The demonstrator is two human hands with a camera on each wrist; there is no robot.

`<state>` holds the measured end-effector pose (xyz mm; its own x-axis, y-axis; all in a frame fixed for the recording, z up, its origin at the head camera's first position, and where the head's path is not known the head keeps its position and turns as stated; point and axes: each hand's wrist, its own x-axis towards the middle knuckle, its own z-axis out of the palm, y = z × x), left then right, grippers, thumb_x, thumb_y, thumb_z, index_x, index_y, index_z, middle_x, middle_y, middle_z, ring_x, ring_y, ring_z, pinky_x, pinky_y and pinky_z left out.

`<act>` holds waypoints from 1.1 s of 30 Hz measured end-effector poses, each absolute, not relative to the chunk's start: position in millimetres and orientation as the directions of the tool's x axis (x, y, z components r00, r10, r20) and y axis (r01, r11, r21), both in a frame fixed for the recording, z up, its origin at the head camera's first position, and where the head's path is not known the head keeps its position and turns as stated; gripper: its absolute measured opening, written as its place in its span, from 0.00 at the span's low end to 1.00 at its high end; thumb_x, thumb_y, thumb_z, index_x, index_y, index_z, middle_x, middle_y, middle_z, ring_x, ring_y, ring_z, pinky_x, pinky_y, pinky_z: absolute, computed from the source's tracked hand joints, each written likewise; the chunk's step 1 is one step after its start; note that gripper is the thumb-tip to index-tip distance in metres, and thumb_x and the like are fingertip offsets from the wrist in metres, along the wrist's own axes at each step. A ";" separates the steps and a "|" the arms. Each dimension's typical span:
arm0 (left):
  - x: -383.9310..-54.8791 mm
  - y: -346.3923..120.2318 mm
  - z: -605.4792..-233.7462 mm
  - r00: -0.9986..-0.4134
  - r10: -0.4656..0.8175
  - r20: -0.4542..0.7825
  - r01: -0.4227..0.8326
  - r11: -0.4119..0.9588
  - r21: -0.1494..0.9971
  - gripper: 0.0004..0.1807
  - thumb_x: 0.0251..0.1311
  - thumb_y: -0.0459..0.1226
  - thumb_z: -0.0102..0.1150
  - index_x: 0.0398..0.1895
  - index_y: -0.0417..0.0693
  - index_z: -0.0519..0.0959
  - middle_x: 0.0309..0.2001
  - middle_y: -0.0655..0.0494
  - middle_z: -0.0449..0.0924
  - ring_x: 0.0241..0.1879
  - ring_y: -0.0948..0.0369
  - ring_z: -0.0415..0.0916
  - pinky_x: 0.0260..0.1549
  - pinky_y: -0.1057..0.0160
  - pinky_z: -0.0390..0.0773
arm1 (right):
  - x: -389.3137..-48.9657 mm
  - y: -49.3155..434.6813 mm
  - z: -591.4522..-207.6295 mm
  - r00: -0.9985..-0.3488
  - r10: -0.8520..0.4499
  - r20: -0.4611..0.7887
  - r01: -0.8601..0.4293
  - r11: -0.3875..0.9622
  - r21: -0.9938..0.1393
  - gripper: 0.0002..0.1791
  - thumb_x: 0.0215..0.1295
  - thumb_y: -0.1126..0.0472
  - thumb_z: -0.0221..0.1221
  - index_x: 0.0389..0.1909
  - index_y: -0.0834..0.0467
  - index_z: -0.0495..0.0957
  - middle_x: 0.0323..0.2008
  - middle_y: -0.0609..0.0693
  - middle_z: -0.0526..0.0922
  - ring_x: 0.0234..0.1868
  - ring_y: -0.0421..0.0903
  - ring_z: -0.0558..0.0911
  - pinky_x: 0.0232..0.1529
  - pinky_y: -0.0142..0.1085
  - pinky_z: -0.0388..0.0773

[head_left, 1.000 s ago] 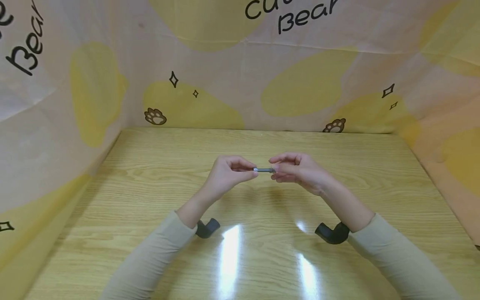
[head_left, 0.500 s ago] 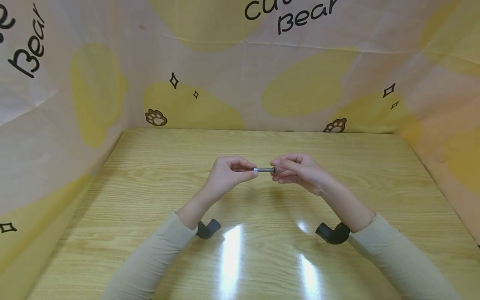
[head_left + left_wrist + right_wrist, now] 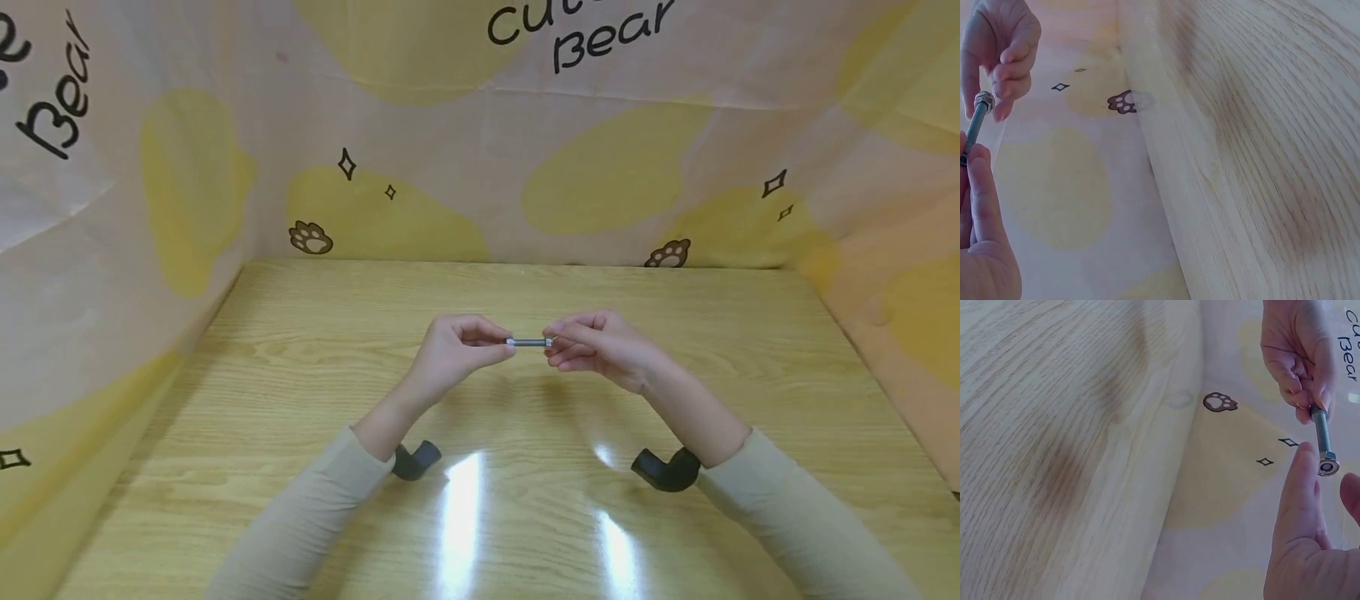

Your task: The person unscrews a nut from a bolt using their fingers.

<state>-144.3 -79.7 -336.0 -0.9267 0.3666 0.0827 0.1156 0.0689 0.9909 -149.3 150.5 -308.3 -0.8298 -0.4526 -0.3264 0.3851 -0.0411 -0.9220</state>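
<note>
Over the table my left hand [image 3: 456, 352] pinches the head end of a metal bolt [image 3: 529, 342] between thumb and fingers. The bolt lies roughly level, its threaded shank pointing right. A nut [image 3: 1328, 464] sits on its free end, with the bolt's tip showing inside it in the right wrist view. Beside that end is my right hand [image 3: 609, 350], its fingers loosely bent around the nut. In the right wrist view its index finger [image 3: 1300, 481] and thumb [image 3: 1351, 495] stand apart, with the nut between them. The left fingers hide most of the bolt's head.
A pale wood-grain table [image 3: 300, 392] lies below the hands, with light glare near the front. Patterned cloth [image 3: 420, 167] stands along its back and sides. Black curved mounts [image 3: 666, 471] are on both wrists.
The right thumb and fingers have shifted on the nut and moved off it, leaving the nut in plain sight. The left hand and bolt have stayed nearly still.
</note>
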 end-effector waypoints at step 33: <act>-145.0 -80.4 -338.2 -0.926 0.372 0.067 0.104 0.080 0.991 0.10 0.52 0.33 0.67 0.37 0.38 0.82 0.35 0.49 0.83 0.34 0.55 0.81 0.39 0.59 0.80 | -149.1 146.7 -312.4 -0.823 -0.468 -0.322 0.393 -0.060 -0.918 0.07 0.66 0.66 0.54 0.33 0.60 0.81 0.26 0.53 0.84 0.28 0.42 0.84 0.34 0.30 0.81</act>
